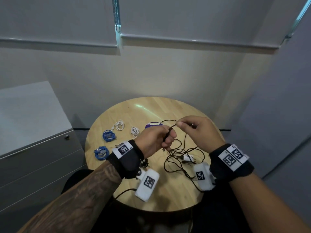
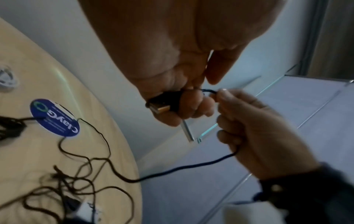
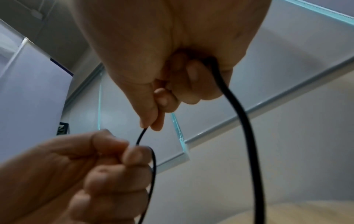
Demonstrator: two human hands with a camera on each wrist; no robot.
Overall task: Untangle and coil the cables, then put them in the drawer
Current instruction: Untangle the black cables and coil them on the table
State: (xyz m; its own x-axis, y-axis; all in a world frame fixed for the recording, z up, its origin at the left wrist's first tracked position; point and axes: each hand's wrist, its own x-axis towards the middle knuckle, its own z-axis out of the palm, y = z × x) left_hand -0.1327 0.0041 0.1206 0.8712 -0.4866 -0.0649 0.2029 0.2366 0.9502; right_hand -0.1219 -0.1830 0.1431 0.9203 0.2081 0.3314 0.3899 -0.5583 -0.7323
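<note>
Head view: left hand [image 1: 155,140] grip clenches black cable [image 1: 183,148] plug, pointing down; right hand [image 1: 196,130] grip pinches cord.

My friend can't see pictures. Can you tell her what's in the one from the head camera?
Two hands hold a thin black cable above a round wooden table: the left hand grips it, the right hand pinches it. The rest lies tangled below, beside coiled blue cables and white cables.

The blue sticker [image 1: 154,124] at the bench's [image 1: 151,105] twelve o'clock lies half hidden behind the left hand [image 1: 154,140]. The white adapter's [image 1: 189,158] print is too small to read. The black cable [image 1: 181,148] tangle blurs in the left wrist view.
</note>
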